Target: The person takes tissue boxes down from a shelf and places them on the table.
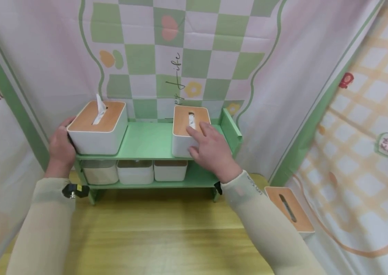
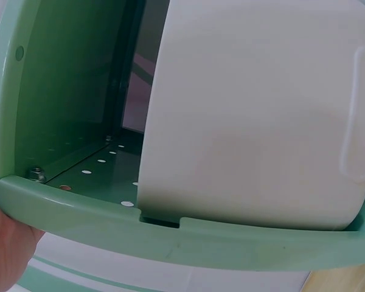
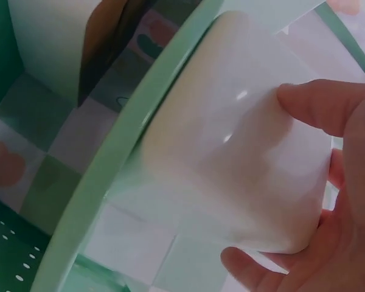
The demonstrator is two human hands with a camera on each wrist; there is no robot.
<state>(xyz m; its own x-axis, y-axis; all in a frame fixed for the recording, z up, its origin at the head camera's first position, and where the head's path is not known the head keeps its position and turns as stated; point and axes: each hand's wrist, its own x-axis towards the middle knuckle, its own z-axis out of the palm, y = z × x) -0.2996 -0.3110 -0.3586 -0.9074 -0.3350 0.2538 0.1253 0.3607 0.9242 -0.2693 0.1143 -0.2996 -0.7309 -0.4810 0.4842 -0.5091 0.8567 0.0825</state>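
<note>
My left hand (image 1: 61,147) lies against the left end of a two-tier green shelf (image 1: 149,141), beside a white tissue box (image 1: 95,141) with a wood-coloured lid and a tissue standing up from its slot. The left wrist view shows only part of that hand (image 2: 9,249) at the green rim; its fingertips are hidden. On the right of the top tier, my right hand (image 1: 211,147) holds a second, narrower tissue box (image 1: 180,145), thumb on its white front. In the right wrist view, the thumb and fingers of that hand (image 3: 353,158) spread around this box (image 3: 231,140).
Several white boxes (image 1: 135,175) stand on the lower tier. A raised green side panel (image 1: 231,131) closes the shelf's right end. Another wood-lidded tissue box (image 1: 286,208) is at the right, beyond my forearm. The shelf stands on a wooden table (image 1: 152,229), with patterned curtains around.
</note>
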